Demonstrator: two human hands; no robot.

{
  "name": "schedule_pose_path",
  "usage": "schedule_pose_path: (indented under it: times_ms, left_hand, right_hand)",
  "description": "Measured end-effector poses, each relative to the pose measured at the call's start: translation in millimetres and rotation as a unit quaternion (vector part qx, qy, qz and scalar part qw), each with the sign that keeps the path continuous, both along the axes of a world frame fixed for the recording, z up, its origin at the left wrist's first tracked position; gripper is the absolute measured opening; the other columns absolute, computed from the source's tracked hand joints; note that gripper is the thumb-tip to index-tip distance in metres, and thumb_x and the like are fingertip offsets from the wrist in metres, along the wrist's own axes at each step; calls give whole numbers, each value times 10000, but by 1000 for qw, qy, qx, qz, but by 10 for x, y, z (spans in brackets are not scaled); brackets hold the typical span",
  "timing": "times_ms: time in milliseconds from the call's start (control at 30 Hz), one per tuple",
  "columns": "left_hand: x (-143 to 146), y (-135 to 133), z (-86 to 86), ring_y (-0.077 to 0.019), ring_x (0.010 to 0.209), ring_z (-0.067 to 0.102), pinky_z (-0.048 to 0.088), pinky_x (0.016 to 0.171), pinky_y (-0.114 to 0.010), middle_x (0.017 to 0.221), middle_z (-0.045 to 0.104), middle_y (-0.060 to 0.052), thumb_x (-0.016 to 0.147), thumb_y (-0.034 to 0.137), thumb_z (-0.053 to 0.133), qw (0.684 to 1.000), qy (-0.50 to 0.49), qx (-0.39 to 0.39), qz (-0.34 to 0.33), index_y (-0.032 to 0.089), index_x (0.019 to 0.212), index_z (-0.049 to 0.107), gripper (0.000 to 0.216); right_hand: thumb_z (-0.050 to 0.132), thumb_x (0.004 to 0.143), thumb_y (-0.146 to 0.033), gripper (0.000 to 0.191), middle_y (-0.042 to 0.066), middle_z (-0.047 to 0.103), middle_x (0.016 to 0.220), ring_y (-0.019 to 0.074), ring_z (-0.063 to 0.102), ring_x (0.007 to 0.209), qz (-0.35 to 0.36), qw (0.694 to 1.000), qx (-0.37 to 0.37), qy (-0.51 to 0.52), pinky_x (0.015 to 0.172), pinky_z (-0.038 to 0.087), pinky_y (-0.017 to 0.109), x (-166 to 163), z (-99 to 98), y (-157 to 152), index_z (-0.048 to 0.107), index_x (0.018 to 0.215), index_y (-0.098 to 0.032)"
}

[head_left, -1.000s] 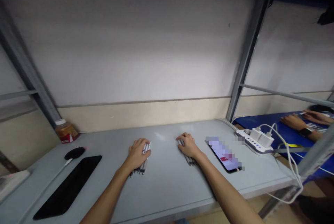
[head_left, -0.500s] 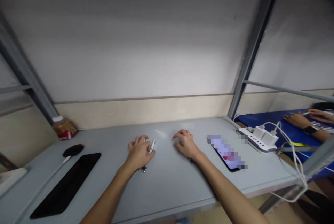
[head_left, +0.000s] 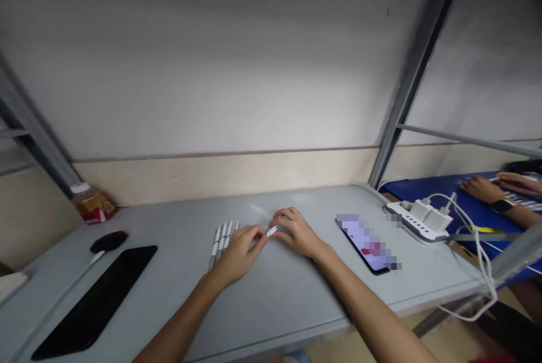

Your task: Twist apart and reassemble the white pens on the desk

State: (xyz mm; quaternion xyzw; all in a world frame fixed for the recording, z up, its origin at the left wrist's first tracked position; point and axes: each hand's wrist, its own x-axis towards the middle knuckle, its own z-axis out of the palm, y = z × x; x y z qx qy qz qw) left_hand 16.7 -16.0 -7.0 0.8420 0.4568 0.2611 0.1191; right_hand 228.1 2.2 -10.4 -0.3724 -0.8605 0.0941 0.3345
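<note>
Pale grey wall with cream lower band, metal posts, grey tabletop, blue neighbouring table, dim light.

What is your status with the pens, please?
Left hand pinching white pen; right hand at its end. Pen row partly behind left hand. Phone to the right, apart from both hands.

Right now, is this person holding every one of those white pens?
No: several white pens lie side by side on the grey table, beside the left hand.
</note>
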Motion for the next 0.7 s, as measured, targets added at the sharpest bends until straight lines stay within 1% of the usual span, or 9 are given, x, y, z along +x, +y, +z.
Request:
schedule_pose_path:
  times_ms: [67,167,233,333,400,467,533,600,700]
  left_hand:
    - [-24,6,12,-194,788,600,412,738,-317,834,656,-22,951,408,362,999,37,12,37,232,957,561,266]
    - [-67,28,25,-218,788,582,388,751,-349,824,646,-48,965,417,321,986,114,81,91,215,930,560,315]
    - [-92,45,28,-226,850,562,376,779,-362,881,636,-63,978,387,286,980,138,116,85,210,926,558,328]
    - [-121,69,21,-223,892,530,365,777,-357,910,616,-57,990,331,244,980,141,128,57,217,942,552,331]
    - [-139,86,10,-220,886,513,359,771,-354,899,604,-54,991,311,242,981,133,131,47,215,929,545,324]
    - [-158,102,-4,-215,879,501,355,776,-354,898,599,-50,991,295,252,983,120,137,37,210,933,538,305]
    - [-176,114,-19,-211,873,497,351,780,-353,899,600,-45,990,281,265,983,105,146,29,206,948,535,283]
    - [-189,120,-28,-207,863,499,348,773,-350,890,604,-40,988,267,276,984,96,152,21,205,955,532,265]
    - [-197,114,-30,-201,822,500,343,752,-344,826,597,-32,978,230,287,982,100,159,18,198,880,519,254]
  right_hand:
    - [486,942,-385,255,76,636,966,206,507,946,-3,1000,-17,21,848,381,329,36,1,29,663,1019,-218]
    - [484,929,-445,311,34,615,756,162,504,717,-25,994,-85,58,676,374,269,47,-7,43,665,909,-193]
    - [482,915,-483,358,-4,564,665,125,449,608,-21,986,-142,87,588,329,238,26,-16,37,654,833,-181]
    - [471,899,-527,426,-32,480,602,98,388,562,12,965,-218,144,536,286,219,-19,-32,36,622,743,-160]
    - [434,901,-563,477,-38,436,571,88,355,523,38,944,-275,176,506,270,217,-36,-42,48,610,728,-155]
    - [407,901,-591,512,-41,416,551,82,328,489,50,928,-316,193,485,256,218,-34,-49,66,617,738,-154]
    - [429,887,-603,517,-41,407,543,80,316,482,42,925,-324,197,480,244,221,-21,-50,81,627,729,-152]
    - [463,875,-591,501,-43,389,541,79,311,492,32,929,-312,194,486,238,222,-7,-42,86,624,702,-149]
    - [443,898,-558,493,-46,357,540,80,303,505,38,934,-301,187,495,236,225,-2,-12,67,587,660,-151]
